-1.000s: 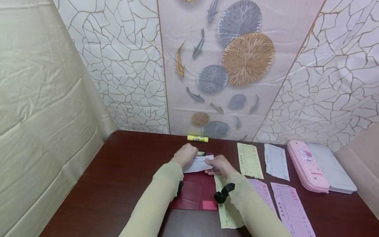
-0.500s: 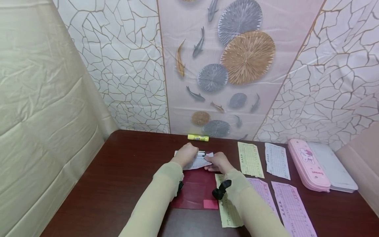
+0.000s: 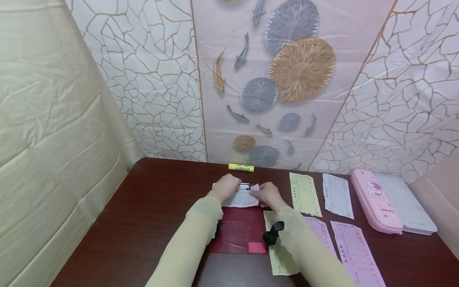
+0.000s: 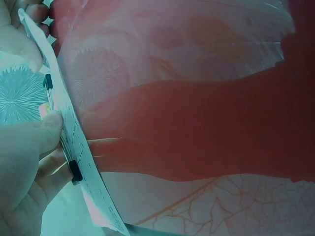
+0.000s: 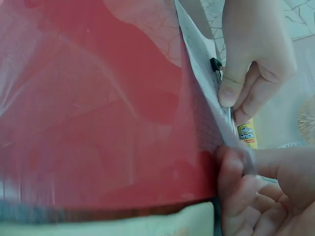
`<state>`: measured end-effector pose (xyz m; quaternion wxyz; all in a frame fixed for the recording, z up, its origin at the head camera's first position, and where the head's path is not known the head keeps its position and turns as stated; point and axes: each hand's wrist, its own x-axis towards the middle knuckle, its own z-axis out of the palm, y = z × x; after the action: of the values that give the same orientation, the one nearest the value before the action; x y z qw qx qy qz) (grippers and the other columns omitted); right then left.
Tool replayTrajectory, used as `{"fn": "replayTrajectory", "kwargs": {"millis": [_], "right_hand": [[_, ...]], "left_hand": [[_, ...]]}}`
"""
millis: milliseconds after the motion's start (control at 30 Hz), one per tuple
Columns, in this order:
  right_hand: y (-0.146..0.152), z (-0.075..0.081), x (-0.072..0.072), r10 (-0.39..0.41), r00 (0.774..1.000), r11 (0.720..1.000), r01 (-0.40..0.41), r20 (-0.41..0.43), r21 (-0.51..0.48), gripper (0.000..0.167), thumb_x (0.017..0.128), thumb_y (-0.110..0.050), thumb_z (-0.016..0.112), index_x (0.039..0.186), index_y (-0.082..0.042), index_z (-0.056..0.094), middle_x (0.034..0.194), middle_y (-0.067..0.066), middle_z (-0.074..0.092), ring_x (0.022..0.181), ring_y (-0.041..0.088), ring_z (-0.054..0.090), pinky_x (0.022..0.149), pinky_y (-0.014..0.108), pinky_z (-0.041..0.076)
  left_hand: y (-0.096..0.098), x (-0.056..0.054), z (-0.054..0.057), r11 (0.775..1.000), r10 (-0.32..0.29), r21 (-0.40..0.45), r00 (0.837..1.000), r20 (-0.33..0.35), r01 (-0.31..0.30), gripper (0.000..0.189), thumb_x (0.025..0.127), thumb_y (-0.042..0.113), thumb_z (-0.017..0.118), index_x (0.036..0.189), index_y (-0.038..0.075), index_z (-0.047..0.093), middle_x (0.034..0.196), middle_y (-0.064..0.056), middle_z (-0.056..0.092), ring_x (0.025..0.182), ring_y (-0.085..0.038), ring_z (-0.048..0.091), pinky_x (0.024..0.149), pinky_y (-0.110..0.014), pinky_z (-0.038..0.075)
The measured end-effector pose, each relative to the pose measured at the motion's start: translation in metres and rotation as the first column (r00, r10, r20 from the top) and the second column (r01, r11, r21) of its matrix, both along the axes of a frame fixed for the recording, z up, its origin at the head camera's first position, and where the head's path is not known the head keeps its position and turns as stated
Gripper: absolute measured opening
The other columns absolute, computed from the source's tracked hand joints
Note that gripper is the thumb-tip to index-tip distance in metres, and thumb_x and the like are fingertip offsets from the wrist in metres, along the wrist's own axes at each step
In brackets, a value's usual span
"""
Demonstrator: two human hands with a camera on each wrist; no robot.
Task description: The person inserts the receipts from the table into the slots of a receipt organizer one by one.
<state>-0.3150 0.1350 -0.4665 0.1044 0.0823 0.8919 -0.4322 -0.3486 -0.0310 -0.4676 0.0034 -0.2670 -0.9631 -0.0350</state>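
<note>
A glossy red folder (image 3: 234,231) lies at the middle of the table, with a metal clip (image 3: 245,186) with black ends along its far edge. Over the folder's far end, by the clip, sits a white printed paper slip (image 3: 239,199). My left hand (image 3: 226,188) pinches the clip; in the left wrist view its thumb (image 4: 51,129) presses the metal bar. My right hand (image 3: 269,195) holds the slip's right end between thumb and fingers, as the right wrist view also shows. Part of the slip is hidden behind the left hand.
Behind the hands lies a yellow glue stick (image 3: 241,167). To the right are a yellow slip (image 3: 305,194), a white slip (image 3: 338,195) and pink slips (image 3: 356,251). Another yellow slip (image 3: 281,259) lies under the right forearm. A pink pencil case (image 3: 377,201) rests beside a pale flat case (image 3: 408,205).
My right hand has shifted slightly up and to the right along the slip's right end. The slip's right part looks straighter. The left hand keeps its place at the clip.
</note>
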Motion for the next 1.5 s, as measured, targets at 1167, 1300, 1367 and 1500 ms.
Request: {"fn": "replayTrajectory", "kwargs": {"millis": [1167, 1300, 1367, 1500], "right_hand": [[0.077, 0.008, -0.011, 0.074, 0.988, 0.996, -0.081, -0.138, -0.046, 0.029, 0.091, -0.015, 0.062, 0.113, 0.004, 0.064, 0.101, 0.017, 0.068, 0.083, 0.021, 0.063, 0.074, 0.033, 0.054], [0.089, 0.013, -0.011, 0.102, 0.977, 0.995, -0.101, -0.188, 0.014, 0.030, 0.093, -0.016, 0.061, 0.114, 0.004, 0.063, 0.103, 0.019, 0.067, 0.084, 0.023, 0.063, 0.072, 0.033, 0.053], [0.095, 0.014, -0.011, 0.118, 0.971, 0.993, -0.112, -0.208, 0.040, 0.030, 0.093, -0.015, 0.060, 0.114, 0.006, 0.063, 0.103, 0.021, 0.067, 0.085, 0.025, 0.064, 0.070, 0.033, 0.053], [0.110, 0.013, -0.013, 0.148, 0.952, 0.983, -0.113, -0.266, 0.142, 0.027, 0.091, -0.015, 0.062, 0.110, 0.005, 0.066, 0.101, 0.020, 0.068, 0.087, 0.027, 0.065, 0.070, 0.036, 0.053]], "left_hand": [[-0.005, -0.002, 0.001, 0.995, 0.045, 0.087, 0.995, 0.093, -0.053, 0.030, 0.087, 0.030, 0.068, 0.113, 0.016, 0.071, 0.108, 0.001, 0.071, 0.103, -0.013, 0.064, 0.088, -0.029, 0.052], [-0.005, -0.001, 0.003, 0.994, 0.048, 0.094, 0.994, 0.096, -0.057, 0.028, 0.086, 0.028, 0.069, 0.110, 0.015, 0.072, 0.106, 0.001, 0.071, 0.101, -0.013, 0.065, 0.087, -0.028, 0.052], [-0.004, -0.001, 0.003, 0.994, 0.052, 0.096, 0.994, 0.095, -0.061, 0.027, 0.087, 0.028, 0.069, 0.110, 0.015, 0.072, 0.105, 0.002, 0.071, 0.100, -0.012, 0.065, 0.087, -0.028, 0.052], [-0.003, -0.001, 0.001, 0.992, 0.044, 0.110, 0.994, 0.099, -0.055, 0.023, 0.087, 0.026, 0.069, 0.107, 0.014, 0.073, 0.102, 0.002, 0.071, 0.098, -0.012, 0.065, 0.085, -0.028, 0.052]]}}
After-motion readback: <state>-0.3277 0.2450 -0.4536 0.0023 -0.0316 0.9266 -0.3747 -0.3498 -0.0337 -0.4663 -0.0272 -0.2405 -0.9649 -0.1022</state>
